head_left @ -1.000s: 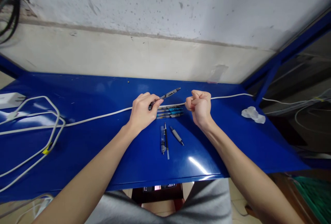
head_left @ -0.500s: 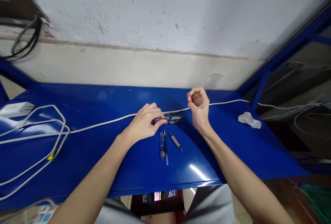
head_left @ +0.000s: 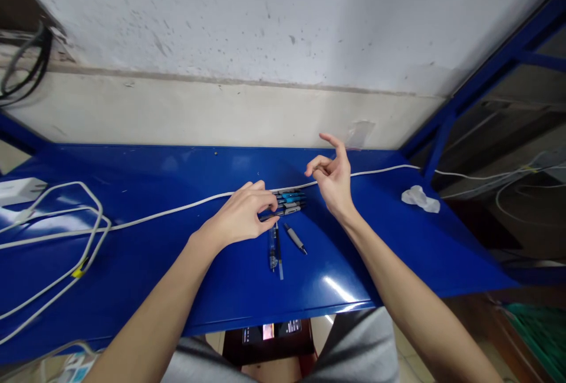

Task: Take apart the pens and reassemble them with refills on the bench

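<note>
My left hand (head_left: 245, 209) is closed around the left ends of several pens (head_left: 290, 199) lying side by side on the blue tabletop; their grey and light-blue parts stick out to the right of my fingers. To the right of them my right hand (head_left: 333, 182) is raised above the table, index finger stretched out, the others bent, with nothing seen in it. In front of the pens lie a clear pen barrel (head_left: 272, 250), a thin dark refill (head_left: 279, 253) with a pale end, and a short grey pen part (head_left: 295, 238) with a pointed tip.
A white cable (head_left: 168, 213) crosses the table behind the pens and loops at the left beside a white box (head_left: 20, 190). Crumpled white tissue (head_left: 420, 198) lies at the right. A speckled wall (head_left: 212, 23) rises behind the table, and blue metal posts (head_left: 437, 147) stand at the right.
My right hand has loosened, its index finger now stretched out. The left hand stays on the pens, whose right ends now show more spread apart. The view has shifted slightly.
</note>
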A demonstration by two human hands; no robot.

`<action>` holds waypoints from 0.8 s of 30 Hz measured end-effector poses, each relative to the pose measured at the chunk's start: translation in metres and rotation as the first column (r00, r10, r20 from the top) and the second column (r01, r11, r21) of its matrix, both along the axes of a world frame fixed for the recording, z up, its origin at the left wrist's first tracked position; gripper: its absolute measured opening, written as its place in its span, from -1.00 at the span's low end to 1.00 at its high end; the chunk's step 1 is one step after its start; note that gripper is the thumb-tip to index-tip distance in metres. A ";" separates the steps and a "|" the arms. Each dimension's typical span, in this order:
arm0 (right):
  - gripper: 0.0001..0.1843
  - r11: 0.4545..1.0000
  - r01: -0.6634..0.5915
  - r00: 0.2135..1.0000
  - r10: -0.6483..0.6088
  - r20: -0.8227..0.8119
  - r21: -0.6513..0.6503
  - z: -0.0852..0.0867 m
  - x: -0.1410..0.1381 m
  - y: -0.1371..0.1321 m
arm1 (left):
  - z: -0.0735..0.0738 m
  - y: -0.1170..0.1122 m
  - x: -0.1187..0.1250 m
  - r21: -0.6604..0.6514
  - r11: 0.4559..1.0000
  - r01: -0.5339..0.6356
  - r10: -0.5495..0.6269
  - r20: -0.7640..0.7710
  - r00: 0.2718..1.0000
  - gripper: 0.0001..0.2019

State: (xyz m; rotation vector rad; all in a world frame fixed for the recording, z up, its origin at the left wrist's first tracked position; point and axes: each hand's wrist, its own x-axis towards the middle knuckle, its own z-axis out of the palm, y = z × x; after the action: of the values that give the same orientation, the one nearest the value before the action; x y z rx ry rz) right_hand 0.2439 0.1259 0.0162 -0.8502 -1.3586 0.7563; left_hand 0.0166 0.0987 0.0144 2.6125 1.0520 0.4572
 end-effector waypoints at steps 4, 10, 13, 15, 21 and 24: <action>-0.42 0.999 -0.003 1.000 0.003 0.008 -0.041 0.000 0.004 -0.001 | 0.001 0.000 0.001 -0.005 1.000 -0.002 0.002 0.025 1.000 -0.90; -0.52 0.993 -0.080 0.996 0.077 -0.033 -0.084 0.005 0.006 -0.003 | -0.001 -0.002 0.003 0.051 0.999 -0.004 0.000 0.075 0.997 -0.85; -0.49 0.984 -0.155 0.988 0.152 -0.041 -0.090 0.005 0.005 -0.003 | -0.004 -0.003 0.003 0.091 0.996 -0.017 0.007 0.110 0.994 -0.82; -0.47 0.979 -0.183 0.983 0.180 -0.042 -0.085 0.005 0.004 -0.003 | -0.004 -0.001 0.003 0.118 0.993 -0.030 0.014 0.132 0.991 -0.81; -0.50 0.980 -0.169 0.985 0.173 0.028 -0.104 -0.003 0.000 -0.003 | 0.014 -0.005 0.002 0.239 0.966 -0.098 0.037 0.246 0.969 -0.75; -0.54 0.978 -0.150 0.984 0.161 0.069 -0.148 -0.009 0.000 -0.002 | 0.009 -0.061 -0.003 0.307 0.939 -0.156 0.055 0.313 0.948 -0.75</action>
State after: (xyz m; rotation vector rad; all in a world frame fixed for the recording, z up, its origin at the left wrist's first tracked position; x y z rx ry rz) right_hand 0.2437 0.1242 0.0073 -0.9015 -1.4692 0.9581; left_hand 0.0134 0.0380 0.0239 2.6473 1.0934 1.1061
